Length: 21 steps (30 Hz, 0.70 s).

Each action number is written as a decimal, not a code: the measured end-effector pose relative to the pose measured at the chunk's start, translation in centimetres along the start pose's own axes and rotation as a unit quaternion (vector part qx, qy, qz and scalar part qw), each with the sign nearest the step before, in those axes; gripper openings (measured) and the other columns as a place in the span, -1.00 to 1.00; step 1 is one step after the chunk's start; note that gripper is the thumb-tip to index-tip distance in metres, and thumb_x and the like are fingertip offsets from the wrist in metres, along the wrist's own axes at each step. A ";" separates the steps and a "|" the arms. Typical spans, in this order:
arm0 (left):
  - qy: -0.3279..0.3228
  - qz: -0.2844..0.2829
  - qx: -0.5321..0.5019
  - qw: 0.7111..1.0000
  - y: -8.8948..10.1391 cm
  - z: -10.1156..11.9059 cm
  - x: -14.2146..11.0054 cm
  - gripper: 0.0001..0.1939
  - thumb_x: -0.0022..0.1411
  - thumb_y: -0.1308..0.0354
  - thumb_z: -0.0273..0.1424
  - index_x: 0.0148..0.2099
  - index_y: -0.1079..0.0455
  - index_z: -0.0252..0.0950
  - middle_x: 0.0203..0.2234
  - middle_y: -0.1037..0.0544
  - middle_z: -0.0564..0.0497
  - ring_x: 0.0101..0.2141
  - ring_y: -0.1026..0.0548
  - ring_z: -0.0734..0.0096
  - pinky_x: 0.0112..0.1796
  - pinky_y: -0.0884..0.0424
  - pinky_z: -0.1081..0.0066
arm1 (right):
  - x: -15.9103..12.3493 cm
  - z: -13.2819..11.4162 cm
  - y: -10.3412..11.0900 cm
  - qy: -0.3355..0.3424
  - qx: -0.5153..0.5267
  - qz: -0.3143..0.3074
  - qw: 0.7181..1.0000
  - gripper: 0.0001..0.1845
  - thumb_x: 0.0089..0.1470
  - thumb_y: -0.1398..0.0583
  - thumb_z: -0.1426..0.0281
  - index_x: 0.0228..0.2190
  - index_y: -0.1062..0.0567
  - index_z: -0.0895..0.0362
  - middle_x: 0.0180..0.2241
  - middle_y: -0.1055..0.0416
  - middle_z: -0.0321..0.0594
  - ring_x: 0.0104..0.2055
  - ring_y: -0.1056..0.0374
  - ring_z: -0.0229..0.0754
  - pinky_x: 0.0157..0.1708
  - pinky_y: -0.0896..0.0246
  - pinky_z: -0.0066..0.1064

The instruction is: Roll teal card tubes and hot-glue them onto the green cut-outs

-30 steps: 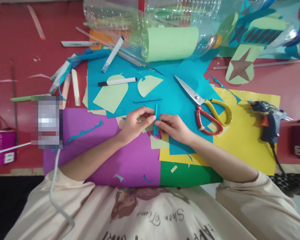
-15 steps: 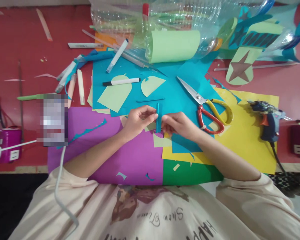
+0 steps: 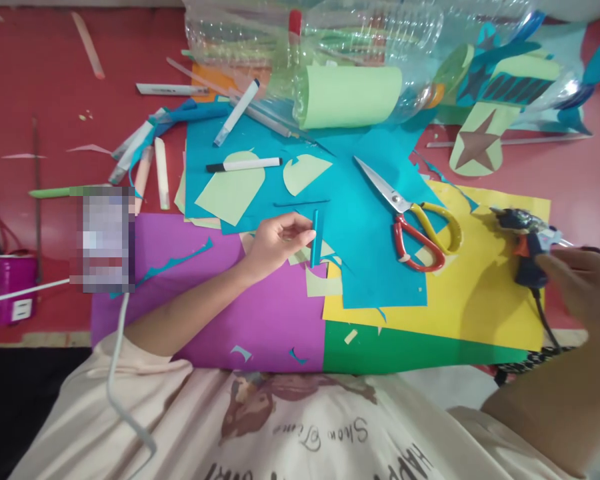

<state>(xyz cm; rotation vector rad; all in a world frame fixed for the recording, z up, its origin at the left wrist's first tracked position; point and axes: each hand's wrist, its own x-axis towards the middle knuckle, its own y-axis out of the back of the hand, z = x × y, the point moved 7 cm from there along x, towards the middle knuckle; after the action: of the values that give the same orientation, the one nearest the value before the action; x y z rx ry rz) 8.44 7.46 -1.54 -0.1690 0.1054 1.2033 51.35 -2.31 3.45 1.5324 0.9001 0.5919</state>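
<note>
My left hand [image 3: 283,247] is closed, pinching a small rolled strip of blue paper [image 3: 316,240] between thumb and fingertips. The strip stands upright in view, over scraps of pale green paper [image 3: 324,283]. At the far right, my right hand [image 3: 580,280] is at the handle of a dark blue glue gun [image 3: 529,260], its fingers apart and slightly blurred. The fingertips overlap the handle; a firm grip does not show. Scissors [image 3: 405,210] with one red and one yellow handle lie between the hands, blades pointing away to the left.
Beneath lie purple [image 3: 200,327], blue [image 3: 385,280], yellow [image 3: 460,293] and green paper [image 3: 405,347]. Markers [image 3: 245,165] and cut shapes lie ahead. Clear plastic bottles [image 3: 415,40] stretch along the back, one wrapped in pale green paper [image 3: 350,97]. A blurred-out device [image 3: 105,240] with a cable is left.
My right hand has left the blue paper roll and moved far right to the glue gun. My left hand keeps holding the roll in nearly the same place.
</note>
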 end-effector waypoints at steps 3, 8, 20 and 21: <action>-0.007 0.006 0.000 1.000 0.1 0.1 0.0 -0.72 -0.02 -0.32 -0.19 -0.41 -0.39 -0.28 -0.55 -0.48 0.09 -0.51 -0.47 0.52 -0.40 -0.43 0.49 | -0.2 -1.4 -0.6 -0.118 0.007 -0.030 0.993 -0.71 -0.26 -0.34 0.42 -0.68 -0.31 -0.03 -0.70 -0.26 -0.24 -0.64 -0.13 -0.14 -0.55 -0.04 -0.19; -0.014 0.018 0.015 1.000 0.4 0.3 0.1 -0.74 0.01 -0.29 -0.20 -0.42 -0.39 -0.28 -0.54 -0.49 0.08 -0.50 -0.46 0.52 -0.41 -0.43 0.49 | -0.1 -2.9 -0.7 -0.198 0.134 -0.018 0.971 -0.73 -0.35 -0.37 0.50 -0.73 -0.37 0.02 -0.71 -0.28 -0.25 -0.62 -0.17 -0.19 -0.53 -0.04 -0.18; 0.002 0.039 -0.031 0.999 0.9 -0.2 0.4 -0.70 -0.09 -0.38 -0.23 -0.42 -0.40 -0.30 -0.57 -0.47 0.12 -0.54 -0.49 0.53 -0.46 -0.49 0.48 | -3.5 -14.9 -3.5 -0.056 0.568 -0.220 0.791 -0.80 -0.46 -0.22 0.52 -0.59 -0.46 0.09 -0.73 -0.31 -0.27 -0.76 -0.13 -0.34 -0.75 0.22 -0.42; 0.004 0.041 -0.034 0.999 1.0 -0.2 0.5 -0.69 -0.10 -0.39 -0.22 -0.43 -0.39 -0.30 -0.57 -0.47 0.12 -0.55 -0.49 0.52 -0.46 -0.50 0.48 | -4.0 -16.6 -4.2 -0.035 0.563 -0.262 0.783 -0.81 -0.43 -0.23 0.50 -0.56 -0.48 0.11 -0.72 -0.33 -0.27 -0.75 -0.15 -0.33 -0.75 0.16 -0.43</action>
<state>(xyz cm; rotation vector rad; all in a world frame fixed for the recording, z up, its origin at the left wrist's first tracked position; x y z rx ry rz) 7.69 8.21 -1.93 -0.2302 0.0782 1.2881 35.00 4.08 2.63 2.1474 1.6973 -0.5592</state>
